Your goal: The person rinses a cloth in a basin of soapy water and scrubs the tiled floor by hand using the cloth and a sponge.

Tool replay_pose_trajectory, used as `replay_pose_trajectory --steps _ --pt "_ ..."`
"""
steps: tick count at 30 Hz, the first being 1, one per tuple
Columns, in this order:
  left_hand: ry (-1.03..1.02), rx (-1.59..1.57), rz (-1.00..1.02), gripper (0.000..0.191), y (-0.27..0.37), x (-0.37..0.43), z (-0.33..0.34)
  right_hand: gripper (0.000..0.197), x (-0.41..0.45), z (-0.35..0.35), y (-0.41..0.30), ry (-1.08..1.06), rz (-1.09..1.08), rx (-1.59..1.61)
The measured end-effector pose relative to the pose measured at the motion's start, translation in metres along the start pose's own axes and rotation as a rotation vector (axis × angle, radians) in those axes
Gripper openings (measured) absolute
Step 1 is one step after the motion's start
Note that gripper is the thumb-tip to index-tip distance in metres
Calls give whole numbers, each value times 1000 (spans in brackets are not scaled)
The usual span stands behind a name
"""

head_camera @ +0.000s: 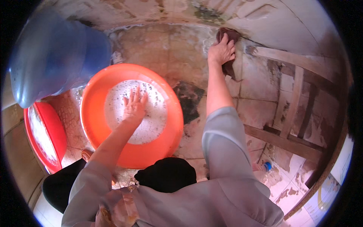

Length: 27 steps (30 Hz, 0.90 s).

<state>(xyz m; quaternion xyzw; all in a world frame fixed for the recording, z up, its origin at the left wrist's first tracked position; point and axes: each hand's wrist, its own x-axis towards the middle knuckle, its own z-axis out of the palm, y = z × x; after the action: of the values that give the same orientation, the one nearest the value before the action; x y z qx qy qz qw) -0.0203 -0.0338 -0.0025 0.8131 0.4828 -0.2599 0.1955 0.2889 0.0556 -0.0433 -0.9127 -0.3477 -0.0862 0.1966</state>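
My left hand [133,107] reaches into an orange plastic basin [97,119]. Its fingers are spread at the surface of the foamy, soapy water [154,124], and nothing shows in them; what lies under the foam is hidden. At the far right of the wet tiled floor [147,48], my right hand [221,52] presses a dark brown cloth [229,34] down where the floor meets the stained wall [181,12]. Part of the cloth hangs out below the palm onto the tiles.
A large blue translucent plastic container [62,54] stands left of the basin. Below it is a red basin [55,127] with pale foam. A wooden frame with legs and crossbars [283,143] blocks the right side. A blue cap [267,166] and a dark floor patch [188,100] also show.
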Motion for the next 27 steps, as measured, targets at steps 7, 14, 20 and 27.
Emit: replay_pose_trajectory --steps 7,14,20,27 --pt "37 -23 -38 64 -11 2 12 34 -84 3 -85 -244 -486 394" --pt "117 -164 90 57 -30 -44 8 32 -72 -40 -28 -229 -74 1174" --pt "779 -157 374 61 -53 -58 -56 43 -47 -84 149 -114 117 34" --pt "673 -95 281 52 -68 31 -103 46 -141 -59 31 -321 -261 211"
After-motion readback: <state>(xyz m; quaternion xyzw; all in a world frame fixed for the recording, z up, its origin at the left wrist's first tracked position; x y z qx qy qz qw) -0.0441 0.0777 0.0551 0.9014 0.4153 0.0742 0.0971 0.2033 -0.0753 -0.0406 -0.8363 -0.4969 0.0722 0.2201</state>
